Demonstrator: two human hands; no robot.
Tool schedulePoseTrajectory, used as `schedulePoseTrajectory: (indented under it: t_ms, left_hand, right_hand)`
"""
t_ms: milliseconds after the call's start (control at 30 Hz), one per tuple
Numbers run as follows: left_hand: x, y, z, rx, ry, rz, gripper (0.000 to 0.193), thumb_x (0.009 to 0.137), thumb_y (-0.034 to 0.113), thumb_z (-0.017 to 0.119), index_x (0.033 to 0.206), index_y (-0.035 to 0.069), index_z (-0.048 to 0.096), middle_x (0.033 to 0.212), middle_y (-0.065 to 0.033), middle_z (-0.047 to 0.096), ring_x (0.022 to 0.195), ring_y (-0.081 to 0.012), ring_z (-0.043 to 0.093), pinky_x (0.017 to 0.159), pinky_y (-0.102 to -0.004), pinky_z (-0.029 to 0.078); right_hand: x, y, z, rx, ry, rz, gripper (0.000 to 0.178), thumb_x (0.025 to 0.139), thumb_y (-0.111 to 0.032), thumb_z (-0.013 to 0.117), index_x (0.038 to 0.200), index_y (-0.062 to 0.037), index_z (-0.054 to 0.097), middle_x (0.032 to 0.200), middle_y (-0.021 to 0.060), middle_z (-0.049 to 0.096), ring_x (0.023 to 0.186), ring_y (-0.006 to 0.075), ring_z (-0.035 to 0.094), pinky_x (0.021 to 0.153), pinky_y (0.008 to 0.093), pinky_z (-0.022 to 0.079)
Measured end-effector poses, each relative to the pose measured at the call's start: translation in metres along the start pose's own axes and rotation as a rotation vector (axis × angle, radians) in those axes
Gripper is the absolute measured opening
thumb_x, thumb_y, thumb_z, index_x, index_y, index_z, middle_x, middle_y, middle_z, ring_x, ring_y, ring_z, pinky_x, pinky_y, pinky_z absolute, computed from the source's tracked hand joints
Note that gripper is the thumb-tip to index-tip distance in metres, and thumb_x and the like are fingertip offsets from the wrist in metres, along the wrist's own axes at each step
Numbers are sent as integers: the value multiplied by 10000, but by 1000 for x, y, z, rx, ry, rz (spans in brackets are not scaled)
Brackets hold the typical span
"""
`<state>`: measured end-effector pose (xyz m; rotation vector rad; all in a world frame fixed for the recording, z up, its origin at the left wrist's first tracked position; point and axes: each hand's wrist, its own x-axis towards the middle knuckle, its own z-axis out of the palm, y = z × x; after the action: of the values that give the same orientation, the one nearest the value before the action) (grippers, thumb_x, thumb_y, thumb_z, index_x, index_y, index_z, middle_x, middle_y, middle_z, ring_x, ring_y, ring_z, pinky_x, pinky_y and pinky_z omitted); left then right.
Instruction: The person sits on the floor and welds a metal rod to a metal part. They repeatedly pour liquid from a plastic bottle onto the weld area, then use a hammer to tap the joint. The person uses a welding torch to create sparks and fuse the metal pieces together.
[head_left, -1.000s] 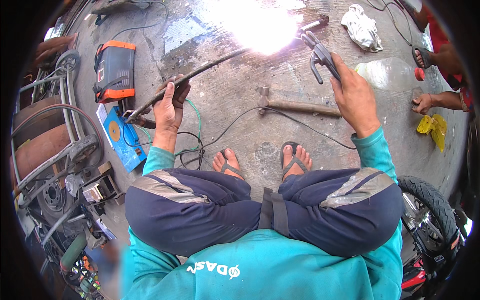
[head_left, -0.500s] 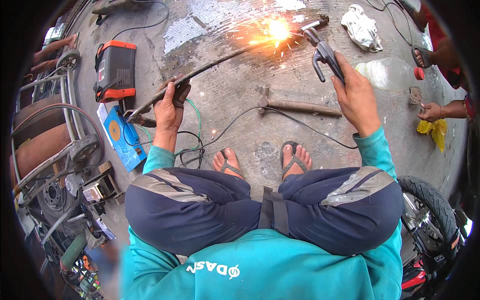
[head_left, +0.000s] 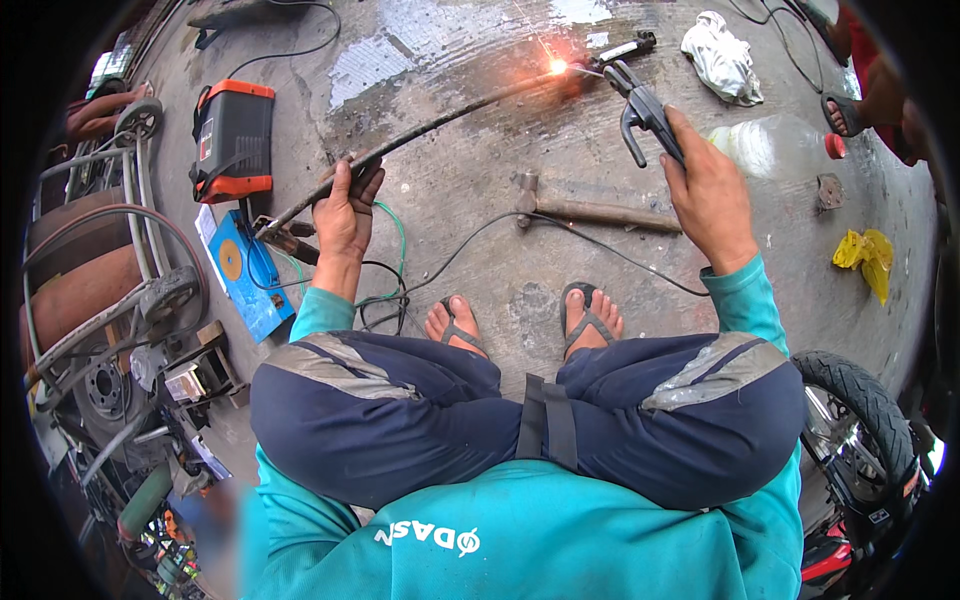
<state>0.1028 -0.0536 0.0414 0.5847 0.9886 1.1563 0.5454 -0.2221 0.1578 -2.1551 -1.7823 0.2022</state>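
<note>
Reaching forward, left hand holds a bar, right hand grips electrode holder.

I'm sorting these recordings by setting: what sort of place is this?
Probably a repair or welding workshop: the right hand holds an electrode holder near a glowing spot on a metal rod, a hammer lies on the concrete floor, and a motorcycle wheel shows at lower right.

I see a teal long-sleeved shirt with white lettering on its front, the cuffs ending near the bare left hand and right hand. Navy trousers carry scuffed silvery-grey panels at the knees; flat dark straps hang between the thighs, above dark thong sandals.
</note>
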Motion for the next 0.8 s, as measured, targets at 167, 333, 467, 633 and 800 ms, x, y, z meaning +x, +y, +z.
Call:
schedulePoseTrajectory:
  t_ms: [167,333,467,633,800]
  left_hand:
    - [-2,0,4,11,37,-13,275,1027,174,670,1218,-14,607,1188,-171,704,1128,-406,705,977,-536,616]
    - [-4,2,5,12,28,-5,273,1026,172,671,1218,-12,609,1186,-169,704,1128,-405,704,985,-538,613]
    - [-6,3,7,14,28,-8,268,1027,168,669,1216,-12,606,1183,-166,703,1136,-403,701,994,-539,608]
    - [-5,3,4,20,1,-12,263,1033,164,656,1224,-7,597,1201,-181,704,1149,-388,698,1006,-528,603]
    - [-5,4,4,27,-31,-23,271,1043,167,639,1246,-3,584,1237,-204,698,1164,-373,695,1018,-509,598]
  right_hand:
    - [3,-1,0,-38,-34,25,559,971,-210,645,1508,-175,491,943,186,669,858,406,675,737,532,533]
    - [4,-1,2,-18,-34,16,556,972,-202,640,1507,-158,492,940,203,674,850,414,679,738,534,534]
    - [6,-1,2,-20,-44,16,553,972,-200,641,1503,-144,494,929,212,674,840,420,678,735,537,532]
    - [8,-2,2,-24,-45,7,553,974,-199,640,1504,-147,492,921,211,673,838,421,677,732,540,529]
    - [8,-1,3,-37,-43,7,558,975,-198,638,1511,-156,484,915,209,671,840,419,677,733,538,530]
